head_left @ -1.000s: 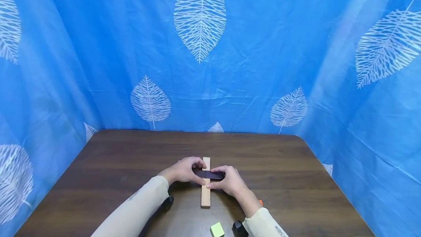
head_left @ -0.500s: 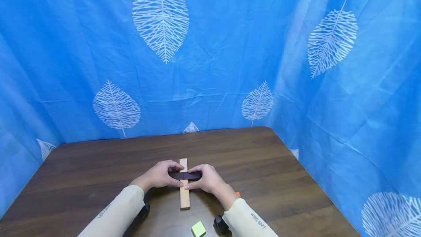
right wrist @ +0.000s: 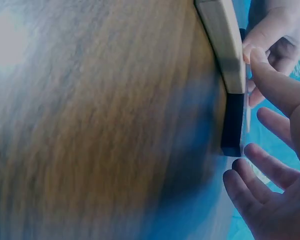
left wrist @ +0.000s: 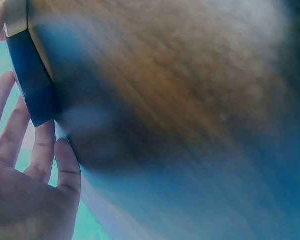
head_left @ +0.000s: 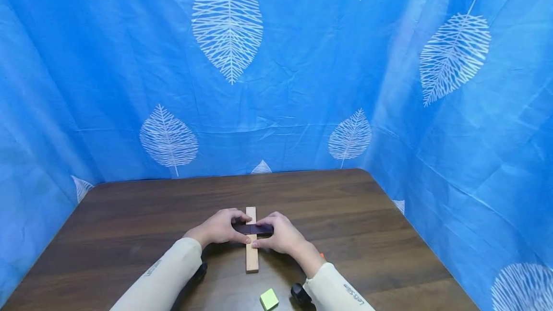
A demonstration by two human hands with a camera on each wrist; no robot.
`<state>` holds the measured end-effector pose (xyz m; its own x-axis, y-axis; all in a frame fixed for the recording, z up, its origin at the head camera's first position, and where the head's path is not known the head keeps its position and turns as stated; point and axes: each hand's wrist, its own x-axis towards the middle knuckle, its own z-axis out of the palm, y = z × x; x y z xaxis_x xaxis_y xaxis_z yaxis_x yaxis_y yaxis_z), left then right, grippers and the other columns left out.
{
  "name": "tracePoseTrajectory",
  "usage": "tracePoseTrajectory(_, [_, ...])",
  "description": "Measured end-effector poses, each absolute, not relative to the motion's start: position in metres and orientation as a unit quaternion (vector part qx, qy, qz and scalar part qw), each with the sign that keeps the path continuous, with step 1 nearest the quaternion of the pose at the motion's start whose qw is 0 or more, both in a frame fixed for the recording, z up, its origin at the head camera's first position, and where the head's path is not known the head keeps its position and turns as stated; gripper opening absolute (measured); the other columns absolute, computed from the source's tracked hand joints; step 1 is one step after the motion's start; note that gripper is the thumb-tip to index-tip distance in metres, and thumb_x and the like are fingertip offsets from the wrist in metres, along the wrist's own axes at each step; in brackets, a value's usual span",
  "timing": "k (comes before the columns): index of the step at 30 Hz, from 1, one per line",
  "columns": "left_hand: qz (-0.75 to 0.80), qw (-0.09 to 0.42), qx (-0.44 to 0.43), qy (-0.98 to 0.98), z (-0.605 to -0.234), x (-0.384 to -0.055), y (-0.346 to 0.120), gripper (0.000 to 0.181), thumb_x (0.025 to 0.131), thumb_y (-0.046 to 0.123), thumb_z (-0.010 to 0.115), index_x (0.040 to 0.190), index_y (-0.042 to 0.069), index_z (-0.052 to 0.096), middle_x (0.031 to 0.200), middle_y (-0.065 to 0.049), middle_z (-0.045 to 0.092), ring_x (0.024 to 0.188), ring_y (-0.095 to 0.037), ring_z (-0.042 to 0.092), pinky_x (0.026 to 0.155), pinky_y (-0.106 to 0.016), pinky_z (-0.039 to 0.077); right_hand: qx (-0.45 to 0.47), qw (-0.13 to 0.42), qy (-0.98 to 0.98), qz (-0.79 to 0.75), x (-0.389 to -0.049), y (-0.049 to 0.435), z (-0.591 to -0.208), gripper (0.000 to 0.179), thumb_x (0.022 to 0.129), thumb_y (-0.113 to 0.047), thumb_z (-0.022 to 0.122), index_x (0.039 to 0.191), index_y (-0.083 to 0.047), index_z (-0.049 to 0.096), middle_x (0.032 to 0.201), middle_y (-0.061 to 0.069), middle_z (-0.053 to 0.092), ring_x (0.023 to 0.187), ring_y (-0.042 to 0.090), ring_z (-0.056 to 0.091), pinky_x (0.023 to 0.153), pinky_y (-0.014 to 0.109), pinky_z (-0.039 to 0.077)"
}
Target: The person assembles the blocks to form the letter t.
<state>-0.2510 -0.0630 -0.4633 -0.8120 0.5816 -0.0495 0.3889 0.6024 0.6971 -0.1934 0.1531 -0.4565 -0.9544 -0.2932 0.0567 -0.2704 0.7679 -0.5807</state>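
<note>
Light wooden blocks and dark ones meet in a cross shape on the brown table. The near light block [head_left: 252, 259] points toward me and the far light block [head_left: 250, 212] points away. A dark block [head_left: 264, 229] extends right, another dark block [head_left: 243, 229] left. My left hand [head_left: 218, 227] curves round the left arm, its thumb at the near light block and a fingertip by the far one. From the right, my right hand [head_left: 285, 235] holds the centre between thumb and index finger; its other fingers spread loosely in the right wrist view.
A yellow-green cube [head_left: 269, 299] lies on the table [head_left: 173, 205] near the front. Part of an orange object [head_left: 322, 256] shows behind my right forearm. Blue curtains [head_left: 294, 85] with white leaf prints surround the table.
The head view swung to the right, then slightly back left. Both hands keep nearly the same hold at the centre of the cross, and the blocks show no clear shift.
</note>
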Motion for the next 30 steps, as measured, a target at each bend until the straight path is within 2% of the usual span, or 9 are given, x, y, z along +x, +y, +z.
tracePoseTrajectory(10, [0.349, 0.142, 0.275, 0.885, -0.462, -0.250, -0.056, 0.055, 0.075, 0.038, 0.090, 0.122, 0.018, 0.071, 0.117, -0.001, 0.063, 0.104, -0.023, 0.056, 0.095, -0.051, 0.047, -0.179, 0.010, 0.920, -0.348, -0.185, 0.177, -0.449, 0.065, 0.067, -0.037, 0.095, 0.121, -0.009, 0.073, 0.113, 0.006, 0.064, 0.105, 0.026, 0.060, 0.090, 0.045, 0.049])
tracePoseTrajectory(19, [0.353, 0.144, 0.269, 0.884, -0.460, -0.245, -0.062, 0.055, 0.075, 0.035, 0.091, 0.122, 0.015, 0.071, 0.115, -0.001, 0.063, 0.104, -0.025, 0.056, 0.095, -0.052, 0.046, -0.220, 0.055, 0.899, -0.373, -0.164, 0.193, -0.445, 0.065, 0.066, -0.030, 0.096, 0.123, -0.009, 0.072, 0.116, 0.007, 0.065, 0.101, 0.030, 0.062, 0.086, 0.042, 0.051])
tracePoseTrajectory(24, [0.358, 0.142, 0.279, 0.880, -0.462, -0.248, -0.060, 0.055, 0.076, 0.035, 0.090, 0.123, 0.013, 0.071, 0.114, -0.001, 0.063, 0.103, -0.024, 0.056, 0.095, -0.050, 0.046, -0.228, 0.084, 0.883, -0.402, -0.150, 0.201, -0.446, 0.066, 0.066, -0.026, 0.096, 0.124, -0.008, 0.071, 0.117, 0.007, 0.064, 0.100, 0.026, 0.064, 0.083, 0.036, 0.054])
tracePoseTrajectory(30, [0.350, 0.139, 0.274, 0.885, -0.462, -0.250, -0.063, 0.055, 0.076, 0.037, 0.090, 0.122, 0.014, 0.071, 0.113, 0.001, 0.063, 0.103, -0.023, 0.056, 0.096, -0.049, 0.046, -0.235, 0.121, 0.859, -0.439, -0.135, 0.201, -0.449, 0.063, 0.065, -0.022, 0.097, 0.121, -0.008, 0.071, 0.110, 0.003, 0.067, 0.090, 0.013, 0.065, 0.075, 0.029, 0.055])
